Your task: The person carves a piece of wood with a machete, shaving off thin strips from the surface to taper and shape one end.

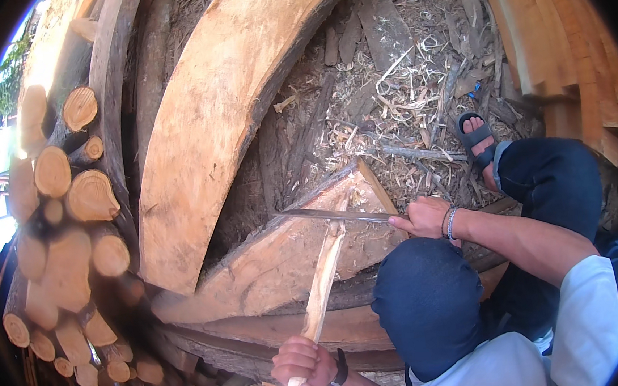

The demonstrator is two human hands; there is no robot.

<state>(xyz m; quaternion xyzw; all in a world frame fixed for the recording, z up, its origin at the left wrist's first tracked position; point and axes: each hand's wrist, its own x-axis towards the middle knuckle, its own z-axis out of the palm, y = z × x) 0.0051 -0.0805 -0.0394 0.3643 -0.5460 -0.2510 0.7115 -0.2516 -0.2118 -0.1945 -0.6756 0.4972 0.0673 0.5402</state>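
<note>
My right hand (431,218) is closed around the handle of a long-bladed knife (336,215), its handle hidden in the fist. The narrow blade points left and lies across the upper end of a pale, peeled wooden stick (323,282). Lower down, my left hand (304,367) grips that stick, which slants up and to the right. Under its upper end is a thick, pointed wooden slab (257,273) with pale chips near the tip. Between my arms, a rounded dark blue cloth shape (427,307) hides part of the slab.
A long curved plank (209,121) lies just beyond the slab. Cut logs (93,195) are stacked at the left. Sawn boards (543,36) stand at the far right. Shavings and bark (416,76) cover the ground near a sandalled foot (476,140).
</note>
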